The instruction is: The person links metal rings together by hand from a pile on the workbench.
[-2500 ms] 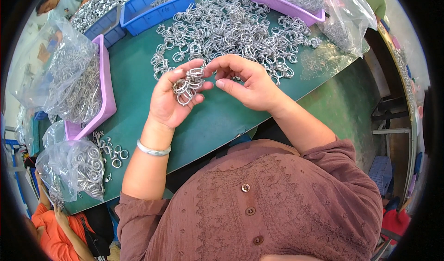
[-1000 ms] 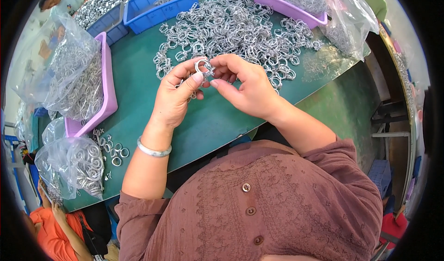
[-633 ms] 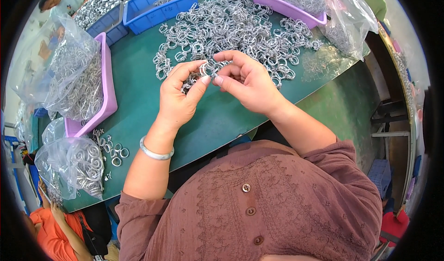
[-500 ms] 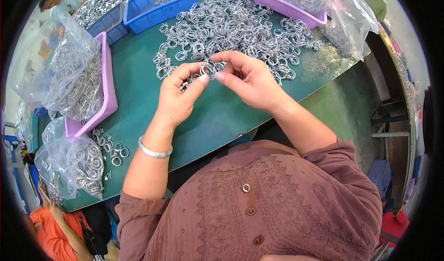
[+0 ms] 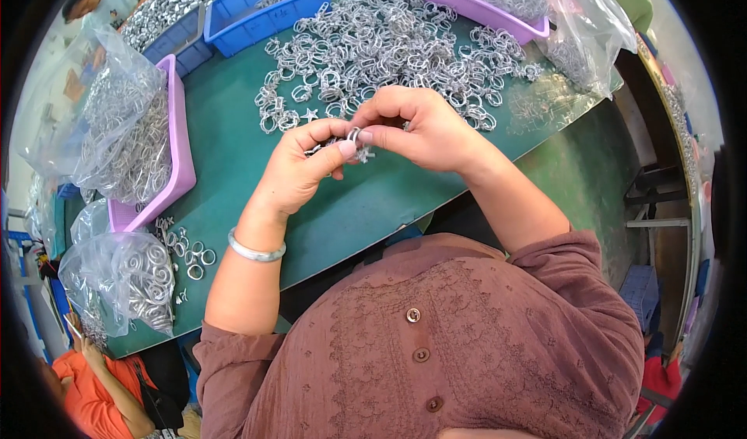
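My left hand (image 5: 294,163) and my right hand (image 5: 424,128) meet over the near edge of a pile of silver metal rings (image 5: 381,46). Between their thumbs and fingers they pinch a small silver metal ring (image 5: 354,136), both hands closed on it. More small metal bits show under my left fingers and just below the ring; whether the left hand holds them is hard to make out. A star-shaped metal piece (image 5: 310,115) lies beyond my left fingers. A pale bangle (image 5: 257,246) circles my left wrist.
On the left, a purple tray (image 5: 184,143) holds a bag of metal pieces, with a bag of spiral pieces (image 5: 148,276) and loose rings (image 5: 196,260) nearer. A blue bin (image 5: 264,20) and another purple tray (image 5: 482,13) stand behind on the green table (image 5: 342,229). Other people sit around.
Both hands have come slightly nearer to me and closer together. The ring has turned and is now more covered by my fingers. The star-shaped piece has come into sight.
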A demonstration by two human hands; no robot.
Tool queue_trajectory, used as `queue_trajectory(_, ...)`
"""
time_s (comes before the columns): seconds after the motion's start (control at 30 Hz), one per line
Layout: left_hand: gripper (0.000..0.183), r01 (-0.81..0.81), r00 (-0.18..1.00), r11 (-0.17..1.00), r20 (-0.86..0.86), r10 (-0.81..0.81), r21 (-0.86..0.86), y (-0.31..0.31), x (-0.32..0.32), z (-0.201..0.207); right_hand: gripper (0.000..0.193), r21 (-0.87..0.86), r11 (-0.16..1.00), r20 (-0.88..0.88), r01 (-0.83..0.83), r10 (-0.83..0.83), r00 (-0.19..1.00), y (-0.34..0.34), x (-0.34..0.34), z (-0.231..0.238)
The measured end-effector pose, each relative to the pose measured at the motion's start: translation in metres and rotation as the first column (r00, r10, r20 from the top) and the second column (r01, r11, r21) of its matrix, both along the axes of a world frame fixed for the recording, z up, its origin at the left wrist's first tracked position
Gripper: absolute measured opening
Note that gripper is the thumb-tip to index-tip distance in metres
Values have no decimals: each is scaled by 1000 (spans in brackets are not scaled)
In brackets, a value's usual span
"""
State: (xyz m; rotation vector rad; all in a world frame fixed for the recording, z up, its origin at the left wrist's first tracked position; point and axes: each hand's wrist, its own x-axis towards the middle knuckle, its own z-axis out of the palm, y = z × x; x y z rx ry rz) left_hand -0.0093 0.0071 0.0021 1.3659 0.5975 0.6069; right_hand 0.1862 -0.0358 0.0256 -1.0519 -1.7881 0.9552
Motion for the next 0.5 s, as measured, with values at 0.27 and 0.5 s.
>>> queue_trajectory(0.27,21,-4,998,995,61,10,-104,0,2,-2,9,-60,985,-95,162,-167,981,-2,-6,-3)
queue_trajectory(0.5,21,-28,999,1000,-46,28,3,-5,4,-3,7,119,940,-30,319,-318,948,-4,-11,-8)
